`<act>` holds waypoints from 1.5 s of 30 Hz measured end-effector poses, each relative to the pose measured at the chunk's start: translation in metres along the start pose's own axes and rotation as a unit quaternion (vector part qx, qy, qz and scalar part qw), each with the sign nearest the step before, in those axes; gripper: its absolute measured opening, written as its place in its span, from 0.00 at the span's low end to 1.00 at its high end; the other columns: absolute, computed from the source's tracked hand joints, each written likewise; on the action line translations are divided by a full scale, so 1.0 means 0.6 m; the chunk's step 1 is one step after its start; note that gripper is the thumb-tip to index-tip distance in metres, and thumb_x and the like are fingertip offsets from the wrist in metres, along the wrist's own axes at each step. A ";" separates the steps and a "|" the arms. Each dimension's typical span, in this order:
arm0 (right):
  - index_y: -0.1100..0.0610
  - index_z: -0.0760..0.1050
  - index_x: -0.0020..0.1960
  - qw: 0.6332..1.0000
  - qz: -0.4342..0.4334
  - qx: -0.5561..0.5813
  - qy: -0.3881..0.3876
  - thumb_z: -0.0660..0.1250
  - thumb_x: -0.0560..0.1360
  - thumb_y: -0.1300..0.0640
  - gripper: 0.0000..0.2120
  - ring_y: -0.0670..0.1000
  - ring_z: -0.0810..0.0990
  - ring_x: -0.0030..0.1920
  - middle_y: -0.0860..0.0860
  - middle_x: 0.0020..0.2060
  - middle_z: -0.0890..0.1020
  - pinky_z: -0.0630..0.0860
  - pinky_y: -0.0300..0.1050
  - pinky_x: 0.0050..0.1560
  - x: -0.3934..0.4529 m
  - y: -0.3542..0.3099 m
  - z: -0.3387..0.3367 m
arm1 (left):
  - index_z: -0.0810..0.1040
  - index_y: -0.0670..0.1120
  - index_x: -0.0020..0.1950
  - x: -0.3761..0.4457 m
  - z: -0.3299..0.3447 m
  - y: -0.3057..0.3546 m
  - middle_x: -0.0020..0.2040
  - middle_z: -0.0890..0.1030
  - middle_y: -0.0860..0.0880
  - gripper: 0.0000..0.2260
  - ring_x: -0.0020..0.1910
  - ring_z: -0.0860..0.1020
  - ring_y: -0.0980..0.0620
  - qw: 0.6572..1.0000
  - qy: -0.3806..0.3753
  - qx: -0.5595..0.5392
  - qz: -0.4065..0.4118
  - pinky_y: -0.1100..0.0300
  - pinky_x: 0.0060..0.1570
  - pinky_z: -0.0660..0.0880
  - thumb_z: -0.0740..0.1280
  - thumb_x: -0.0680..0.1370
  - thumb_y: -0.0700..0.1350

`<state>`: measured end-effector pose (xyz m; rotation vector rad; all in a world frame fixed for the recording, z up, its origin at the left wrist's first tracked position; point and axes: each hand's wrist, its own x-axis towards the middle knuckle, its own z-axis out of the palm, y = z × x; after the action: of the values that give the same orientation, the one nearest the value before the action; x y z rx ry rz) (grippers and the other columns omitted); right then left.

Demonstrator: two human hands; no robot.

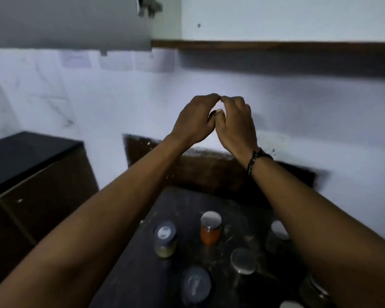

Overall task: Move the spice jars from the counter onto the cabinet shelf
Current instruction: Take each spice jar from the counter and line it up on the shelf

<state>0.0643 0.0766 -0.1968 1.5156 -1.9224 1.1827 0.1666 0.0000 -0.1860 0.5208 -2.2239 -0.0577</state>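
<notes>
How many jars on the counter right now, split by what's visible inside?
Jar with orange-red contents: 1
Jar with pale yellowish contents: 1
Jars with contents too dark or hidden to tell: 5
Total: 7 jars on the counter; the two at the bottom right edge are only partly in view. Neither hand holds one.

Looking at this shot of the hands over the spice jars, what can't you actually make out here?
Head view only:
- Both hands, left hand and right hand, show their backs, so anything between the fingers is hidden.
- Jar by the right forearm: partly covered by the arm, contents unreadable.
- Jars at the bottom edge: cut off by the frame.
- Jar lid labels: blurred.
- Cabinet interior: out of view, shelf unseen.
</notes>
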 end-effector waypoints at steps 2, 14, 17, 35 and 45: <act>0.58 0.70 0.70 0.999 0.015 0.010 -0.035 0.56 0.79 0.56 0.20 0.60 0.71 0.64 0.57 0.65 0.74 0.73 0.54 0.61 -0.029 -0.007 0.051 | 0.75 0.42 0.68 -0.046 0.006 -0.035 0.63 0.81 0.45 0.18 0.62 0.76 0.42 1.000 -0.021 0.006 -0.022 0.51 0.58 0.74 0.61 0.79 0.42; 0.57 0.70 0.66 0.958 0.071 0.037 -0.274 0.56 0.81 0.54 0.16 0.60 0.72 0.62 0.57 0.63 0.73 0.73 0.54 0.58 -0.246 -0.014 0.292 | 0.78 0.40 0.62 -0.306 0.115 -0.210 0.60 0.81 0.43 0.14 0.58 0.78 0.42 0.974 -0.196 0.001 -0.111 0.48 0.58 0.74 0.63 0.77 0.41; 0.57 0.69 0.68 0.945 0.079 0.043 -0.314 0.56 0.81 0.55 0.16 0.58 0.72 0.63 0.57 0.64 0.72 0.73 0.53 0.60 -0.279 -0.014 0.326 | 0.76 0.42 0.66 -0.352 0.136 -0.229 0.64 0.80 0.44 0.16 0.61 0.77 0.44 0.968 -0.207 0.000 -0.143 0.49 0.61 0.73 0.62 0.79 0.43; 0.52 0.65 0.71 0.877 0.082 -0.060 -0.469 0.73 0.70 0.46 0.33 0.61 0.65 0.68 0.58 0.72 0.59 0.72 0.53 0.64 -0.470 -0.004 0.431 | 0.70 0.44 0.72 -0.529 0.236 -0.278 0.69 0.74 0.43 0.19 0.66 0.74 0.45 0.891 -0.353 -0.052 -0.283 0.55 0.65 0.68 0.61 0.81 0.45; 0.51 0.60 0.74 0.904 0.205 0.077 -0.366 0.78 0.67 0.49 0.42 0.56 0.72 0.63 0.57 0.66 0.63 0.74 0.42 0.57 -0.465 0.004 0.432 | 0.78 0.42 0.60 -0.521 0.245 -0.278 0.53 0.81 0.43 0.12 0.50 0.79 0.49 0.859 -0.169 -0.168 -0.454 0.60 0.46 0.71 0.57 0.84 0.43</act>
<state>0.1957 0.0251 -0.5504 1.8800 -2.8097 1.0120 0.2928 -0.0509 -0.5446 1.3913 -2.0139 -1.0781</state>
